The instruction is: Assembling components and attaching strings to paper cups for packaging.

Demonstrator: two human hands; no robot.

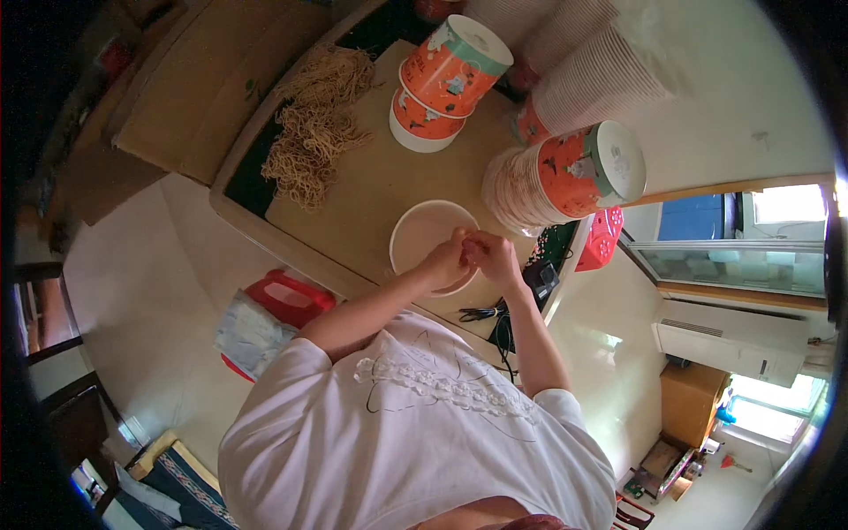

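Observation:
My left hand and my right hand meet over the near right part of an open paper bucket, white inside. Both hands' fingers are pinched together, fingertips touching or nearly so. Whatever lies between them is too small or hidden to make out. The bucket stands on a brown board on the table. Beyond it, two orange printed paper buckets are stacked upside down. A tangled heap of tan strings lies at the far left of the board.
A stack of nested paper buckets lies to the right, with taller stacks behind. Near the table's right edge sit a black device and cables. Red stools stand beside the table; cardboard boxes are at the left.

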